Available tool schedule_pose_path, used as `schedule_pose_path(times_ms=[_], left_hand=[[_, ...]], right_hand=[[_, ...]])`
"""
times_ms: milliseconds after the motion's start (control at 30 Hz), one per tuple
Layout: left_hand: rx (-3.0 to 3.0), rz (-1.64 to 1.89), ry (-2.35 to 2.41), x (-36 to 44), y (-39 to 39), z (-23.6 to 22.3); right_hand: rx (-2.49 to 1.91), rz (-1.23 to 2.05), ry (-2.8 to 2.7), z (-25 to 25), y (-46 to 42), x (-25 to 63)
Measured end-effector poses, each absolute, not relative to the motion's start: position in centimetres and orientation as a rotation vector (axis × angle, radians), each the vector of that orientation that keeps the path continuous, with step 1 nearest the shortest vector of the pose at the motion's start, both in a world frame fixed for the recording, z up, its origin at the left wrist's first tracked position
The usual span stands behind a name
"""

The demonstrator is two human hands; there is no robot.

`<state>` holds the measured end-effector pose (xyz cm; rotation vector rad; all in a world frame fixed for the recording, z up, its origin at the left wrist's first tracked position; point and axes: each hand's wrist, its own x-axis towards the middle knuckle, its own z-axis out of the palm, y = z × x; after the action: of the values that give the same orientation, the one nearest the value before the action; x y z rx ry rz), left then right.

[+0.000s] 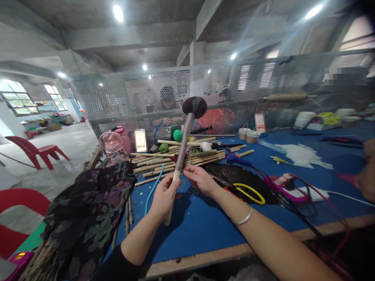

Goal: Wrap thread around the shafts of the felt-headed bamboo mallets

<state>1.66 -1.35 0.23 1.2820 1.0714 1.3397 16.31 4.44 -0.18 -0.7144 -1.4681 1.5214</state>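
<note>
My left hand (166,196) is closed around the bare wooden lower end of a mallet (185,142). Grey cord or tape wraps most of the mallet's shaft, and its dark rounded head points up and away from me. Just right of the shaft, my right hand (200,179) has its fingers pinched together near the lower edge of the wrapping; what they hold, if anything, is too small to make out. Below and right of that hand lie scissors with a yellow handle (250,194). A blue cord (152,190) curves over the blue tabletop (187,244) beside my left hand.
Wooden sticks (146,168) lie piled behind my hands, with a green ball (177,136) and a white ball (206,146). A blue glue gun (236,157) rests right of them. Dark patterned cloth (96,210) covers the left side. A perforated screen (131,101) stands behind; another person's hand (366,175) shows right.
</note>
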Motion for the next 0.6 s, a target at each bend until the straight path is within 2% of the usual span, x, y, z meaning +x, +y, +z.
schedule_pose_path(times_ms=[167, 433, 600], left_hand=[[1.189, 1.275, 1.031, 1.77, -1.69, 0.47], [1.114, 1.387, 1.022, 1.77, -1.21, 0.24], [1.004, 1.257, 0.935, 1.77, -1.39, 0.69]], right_hand=[[-0.728, 1.463, -1.475, 0.10, 4.46, 16.56], [-0.708, 1.413, -1.531, 0.10, 4.28, 16.17], [-0.738, 1.286, -1.549, 0.30, 4.52, 16.65]])
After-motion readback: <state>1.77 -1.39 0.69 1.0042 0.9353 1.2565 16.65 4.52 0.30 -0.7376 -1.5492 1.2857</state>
